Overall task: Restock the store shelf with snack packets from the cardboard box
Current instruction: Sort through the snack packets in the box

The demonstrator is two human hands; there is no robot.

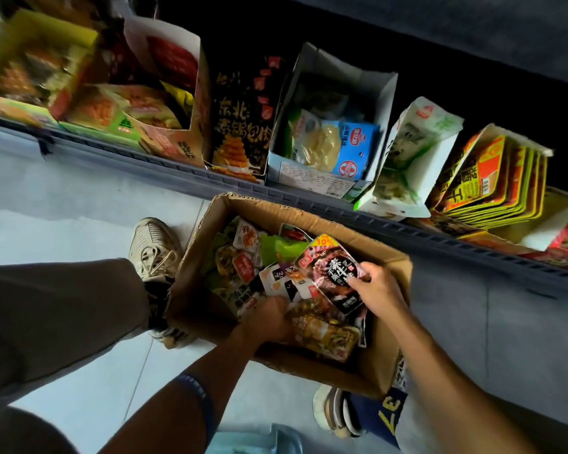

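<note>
An open cardboard box [328, 222] stands on the floor in front of the low store shelf [309, 196], holding several mixed snack packets. My right hand [379, 291] pinches a dark red packet with black lettering [333, 267], lifted slightly above the pile. My left hand [269, 317] is down inside the box with its fingers curled among the packets, beside a yellow-brown packet [325, 332]. What the left fingers hold is hidden.
The shelf holds display cartons: a white-and-blue carton [328, 139], a black carton with yellow print [240, 116], a green-white pouch carton [413, 158], stacked orange packets [492, 178]. My shoes [153, 244] flank the box on the pale floor.
</note>
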